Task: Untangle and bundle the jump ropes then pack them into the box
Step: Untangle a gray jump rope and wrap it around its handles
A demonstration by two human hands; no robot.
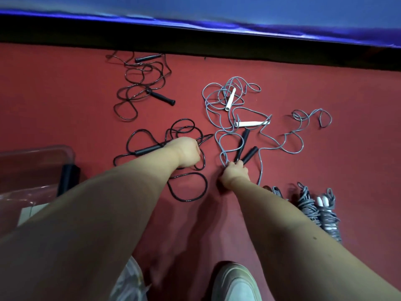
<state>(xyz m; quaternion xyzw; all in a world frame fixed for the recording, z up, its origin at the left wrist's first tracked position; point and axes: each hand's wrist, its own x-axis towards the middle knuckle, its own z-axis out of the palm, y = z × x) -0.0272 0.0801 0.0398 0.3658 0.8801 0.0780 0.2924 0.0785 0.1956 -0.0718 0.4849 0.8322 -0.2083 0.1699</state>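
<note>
Working low over the red floor (65, 94). Grasping two black handles (249, 153) together in the right hand (234, 173), likely pairing the ends before drawing the grey rope (288, 148) out of the white-handled rope (249, 123). Clenching the left hand (187, 152) round the black rope (191, 198), apparently to keep it separate. Keeping finished bundles (310, 208) beside the right forearm and the box (65, 149) far left, handy for packing.

Your left hand (187, 152) is curled round the black rope (147, 149) on the red floor (65, 101). Your right hand (234, 173) holds two black handles (249, 154) and a grey rope (261, 168). Tied-up ropes (314, 208) lie just beside your right arm. A clear box (43, 149) sits on your left.
</note>
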